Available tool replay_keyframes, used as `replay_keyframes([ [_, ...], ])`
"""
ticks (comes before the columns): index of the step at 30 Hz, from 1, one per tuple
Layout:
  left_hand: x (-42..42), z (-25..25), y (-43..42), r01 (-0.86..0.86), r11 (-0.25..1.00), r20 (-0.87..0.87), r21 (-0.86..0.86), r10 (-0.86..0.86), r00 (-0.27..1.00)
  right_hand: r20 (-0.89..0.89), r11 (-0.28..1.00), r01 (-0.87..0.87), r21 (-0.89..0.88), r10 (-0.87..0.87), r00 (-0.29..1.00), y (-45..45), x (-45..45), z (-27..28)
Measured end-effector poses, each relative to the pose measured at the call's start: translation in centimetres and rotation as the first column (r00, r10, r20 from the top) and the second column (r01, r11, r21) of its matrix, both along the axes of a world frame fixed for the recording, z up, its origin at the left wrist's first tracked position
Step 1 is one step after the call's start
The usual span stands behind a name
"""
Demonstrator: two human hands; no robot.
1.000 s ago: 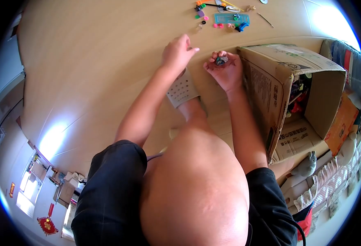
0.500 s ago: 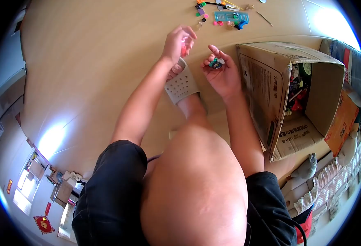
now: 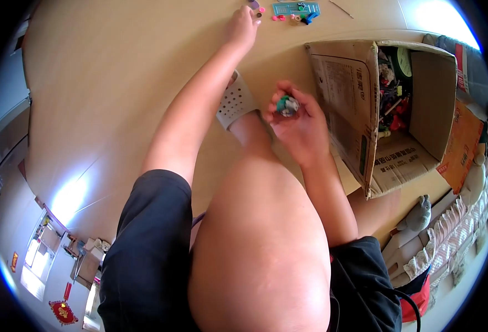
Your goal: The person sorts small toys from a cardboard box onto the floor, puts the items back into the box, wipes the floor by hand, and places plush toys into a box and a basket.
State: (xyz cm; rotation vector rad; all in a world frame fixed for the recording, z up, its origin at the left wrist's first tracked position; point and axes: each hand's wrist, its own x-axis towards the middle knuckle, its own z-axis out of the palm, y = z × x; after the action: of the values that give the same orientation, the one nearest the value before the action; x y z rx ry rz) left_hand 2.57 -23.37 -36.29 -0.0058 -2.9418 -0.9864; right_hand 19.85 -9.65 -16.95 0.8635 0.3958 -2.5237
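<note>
My left hand point(image 3: 244, 29) reaches far forward, close to the floor, beside small loose pieces. Its fingers are curled down, and whatever they hold is hidden. Right by its fingertips lie a purple piece point(image 3: 253, 4), a pink piece point(image 3: 262, 10) and a small dark ring-like piece point(image 3: 259, 15). Nearer to me, palm up, my right hand point(image 3: 298, 124) has its fingers wrapped round a small green, white and dark piece point(image 3: 287, 105), whose kind I cannot make out.
An open cardboard box point(image 3: 343, 83) lies on its side at the right, with jumbled small items point(image 3: 393, 105) inside. A blue-green ruler-like strip point(image 3: 296, 9) and a blue piece point(image 3: 309, 19) lie at the top. My foot wears a holed slipper point(image 3: 237, 102). A grey bird-shaped toy point(image 3: 416, 214) sits lower right.
My left hand has moved forward to the loose pieces; the red-pink thing seen in it is now out of sight. My right hand has drawn back slightly, its piece turned. The view has shifted.
</note>
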Motion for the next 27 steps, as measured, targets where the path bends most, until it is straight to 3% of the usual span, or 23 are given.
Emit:
replay_keyframes([
  [2,-0.1,-0.3,-0.5,0.016,0.999,0.064,0.042,-0.019,0.998,-0.118,0.995,-0.073,0.068,0.081,0.99,1.1,0.8,2.9],
  [4,0.4,-0.8,-0.5,0.013,0.999,0.083,0.052,-0.018,0.996,-0.07,0.886,-0.246,0.394,0.296,0.953,2.8,0.8,6.9],
  [6,1.0,-1.4,-0.5,-0.007,1.0,0.05,0.012,0.007,0.999,-0.162,0.832,-0.264,0.488,0.383,0.909,5.2,1.4,10.3],
  [9,3.0,1.7,-0.2,-0.013,0.999,0.212,-0.04,0.021,0.977,-0.311,0.869,-0.125,0.479,0.301,0.902,9.2,3.0,13.7],
  [11,4.2,2.1,-0.1,-0.029,0.996,0.275,-0.085,0.051,0.96,-0.269,0.844,0.003,0.537,0.168,0.949,11.5,3.2,15.0],
  [14,6.6,1.9,-1.6,-0.082,0.985,0.259,0.153,0.04,0.965,-0.124,0.939,0.003,0.343,0.042,0.991,17.2,3.5,14.6],
  [17,7.6,2.4,-3.3,-0.397,0.748,0.371,0.531,0.216,0.903,-0.105,0.962,0.054,0.269,-0.026,0.994,20.3,3.7,13.7],
  [20,9.7,1.7,-6.3,-0.492,0.192,0.473,0.849,0.135,0.87,-0.075,0.968,0.101,0.228,-0.086,0.994,22.4,3.8,11.5],
  [22,10.9,2.9,-7.7,-0.575,-0.097,0.579,0.813,0.031,0.814,-0.062,0.969,0.138,0.204,-0.128,0.99,22.5,3.4,10.0],
  [27,12.4,2.6,-8.7,-0.518,-0.261,0.507,0.815,-0.112,0.855,0.01,0.933,0.093,0.348,-0.103,0.995,23.1,1.5,9.3],
])
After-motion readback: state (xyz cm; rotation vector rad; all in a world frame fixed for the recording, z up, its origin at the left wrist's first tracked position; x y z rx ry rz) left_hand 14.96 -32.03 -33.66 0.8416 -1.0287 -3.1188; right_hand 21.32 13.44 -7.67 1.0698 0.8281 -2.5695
